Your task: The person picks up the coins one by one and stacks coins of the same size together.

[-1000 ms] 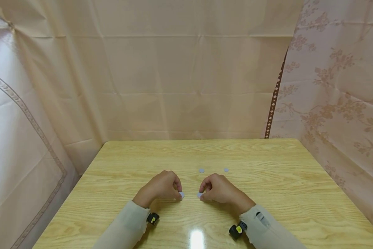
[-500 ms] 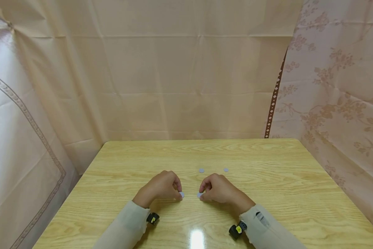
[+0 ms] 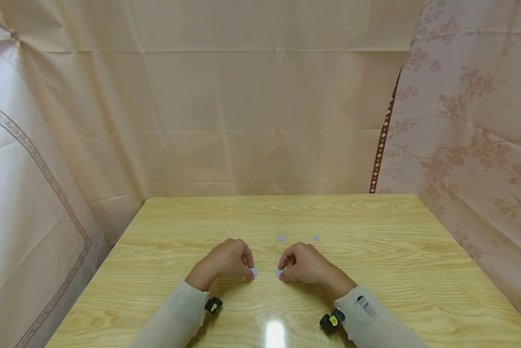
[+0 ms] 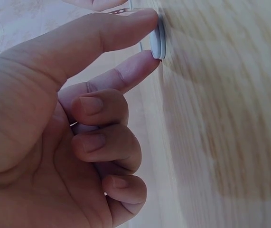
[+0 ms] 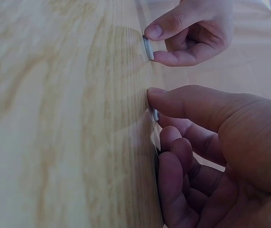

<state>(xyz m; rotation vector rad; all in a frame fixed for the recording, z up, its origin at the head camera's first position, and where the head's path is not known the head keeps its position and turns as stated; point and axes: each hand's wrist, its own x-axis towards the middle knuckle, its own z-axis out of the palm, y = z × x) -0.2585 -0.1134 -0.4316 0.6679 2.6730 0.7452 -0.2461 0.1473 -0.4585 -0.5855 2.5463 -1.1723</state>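
My left hand [image 3: 226,261] pinches a small, flat, light grey disc [image 3: 254,272] between thumb and index finger at the tabletop. In the left wrist view a line runs along the edge of this disc [image 4: 158,40]; whether it is one piece or two stacked, I cannot tell. A short gap to the right, my right hand [image 3: 307,266] holds a similar grey disc [image 3: 279,272] by its edges, also low on the wood. Most of that disc [image 5: 155,115] hides behind the thumb in the right wrist view. The other fingers of both hands are curled.
Two more grey discs lie flat farther back, one [image 3: 281,238] just beyond my right hand and another [image 3: 315,237] to its right. The wooden table [image 3: 191,217] reaches back to a beige curtain [image 3: 260,121]. Floral fabric [image 3: 473,121] hangs on the right.
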